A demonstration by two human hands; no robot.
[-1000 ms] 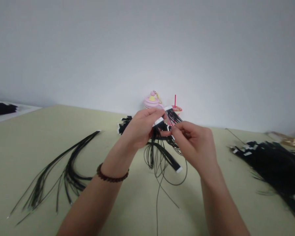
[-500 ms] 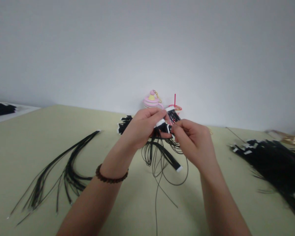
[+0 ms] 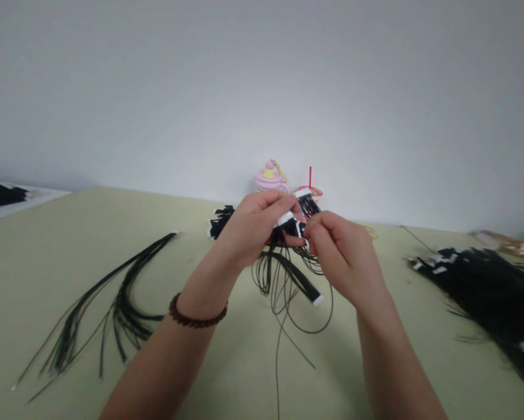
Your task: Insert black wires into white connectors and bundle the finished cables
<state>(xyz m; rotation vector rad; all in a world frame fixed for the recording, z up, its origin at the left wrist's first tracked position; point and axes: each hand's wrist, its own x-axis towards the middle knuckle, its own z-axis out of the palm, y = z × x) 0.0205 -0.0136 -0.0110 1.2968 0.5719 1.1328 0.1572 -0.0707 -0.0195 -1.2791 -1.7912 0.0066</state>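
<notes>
My left hand point(image 3: 262, 224) is closed around a black wire harness point(image 3: 303, 279) with white connectors. One white connector point(image 3: 284, 219) shows beside its thumb, and another white connector point(image 3: 303, 192) sticks up just beyond the fingertips. Thumb and forefinger of my right hand point(image 3: 343, 251) pinch a small white-tipped end of the black wires. My two hands almost meet there. Loops of thin wire hang below them, and one white-ended branch points down to the right. The exact grip inside my left palm is hidden.
Loose black wires point(image 3: 126, 291) lie on the pale table point(image 3: 227, 373) at the left. A large pile of black harnesses point(image 3: 484, 291) is at the right. By the wall stand a pink toy cup point(image 3: 268, 179) and a red straw point(image 3: 310, 177). More harnesses point(image 3: 220, 221) lie behind my left hand.
Almost nothing differs. Both hands keep their hold on the harness, and the hanging wire loop at the right has shifted slightly.
</notes>
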